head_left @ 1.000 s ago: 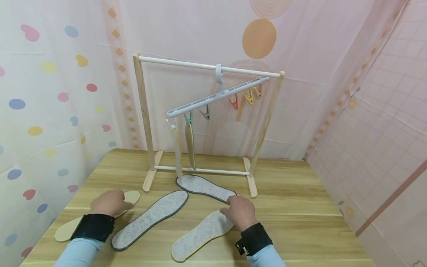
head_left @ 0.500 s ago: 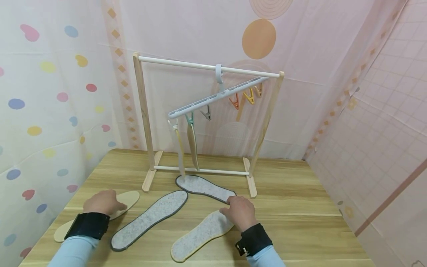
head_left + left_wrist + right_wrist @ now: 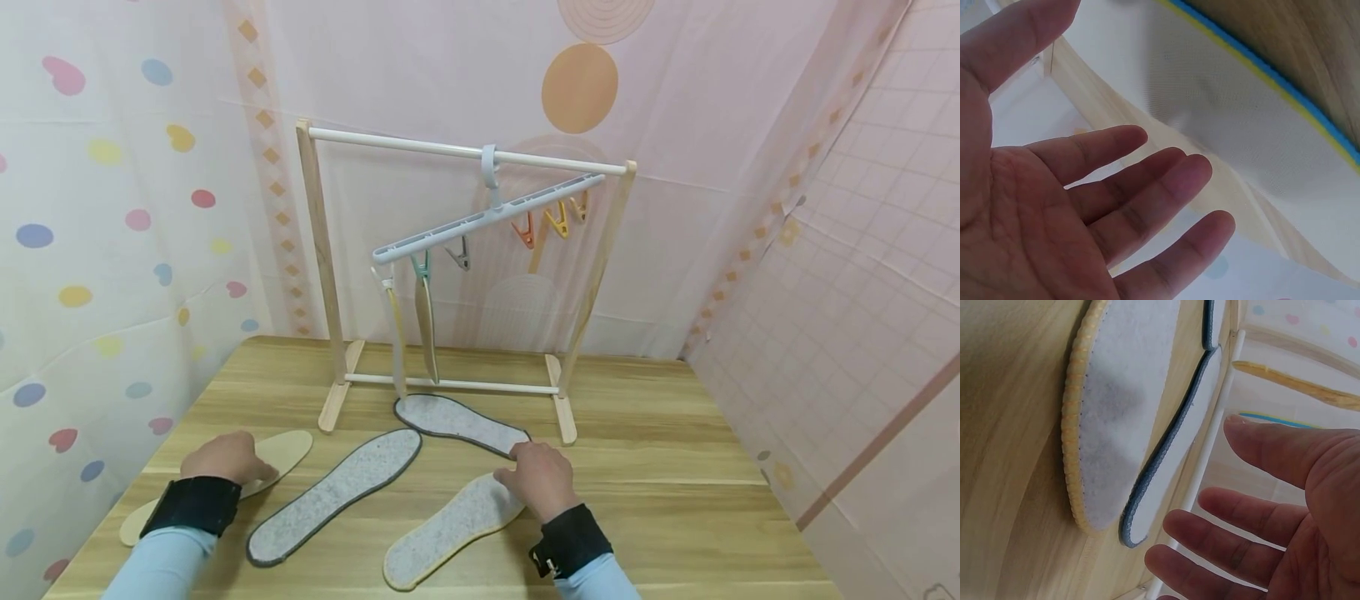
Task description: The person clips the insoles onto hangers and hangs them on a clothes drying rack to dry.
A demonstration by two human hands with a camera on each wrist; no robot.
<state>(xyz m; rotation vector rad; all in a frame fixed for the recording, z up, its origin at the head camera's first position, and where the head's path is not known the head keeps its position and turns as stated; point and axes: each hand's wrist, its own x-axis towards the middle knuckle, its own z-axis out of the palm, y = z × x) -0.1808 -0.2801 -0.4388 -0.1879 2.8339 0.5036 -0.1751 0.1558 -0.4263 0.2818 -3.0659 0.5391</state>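
Note:
In the head view my left hand point(image 3: 223, 458) is over a cream insole point(image 3: 288, 450) at the table's left. The left wrist view shows that hand's fingers spread and loosely bent, apart from an insole with blue and yellow edging point(image 3: 1222, 106). My right hand point(image 3: 542, 479) hovers at the upper end of a grey felt insole with yellow edging point(image 3: 450, 529). Its fingers are relaxed and hold nothing in the right wrist view. Between the hands lies a dark-edged grey insole point(image 3: 337, 496). Another dark-edged insole point(image 3: 457, 421) lies farther back, near the right fingertips.
A wooden rack point(image 3: 326, 242) with white bars stands at the back. From it hangs a tilted light-blue clip hanger point(image 3: 442, 233). Two insoles dangle at its lower left end, one from a green clip point(image 3: 422, 267). Grey, orange and yellow clips point(image 3: 557, 220) hold nothing.
My left hand has shifted a little to the left over the cream insole. The right hand stays in place. The hanger and its insoles sway slightly.

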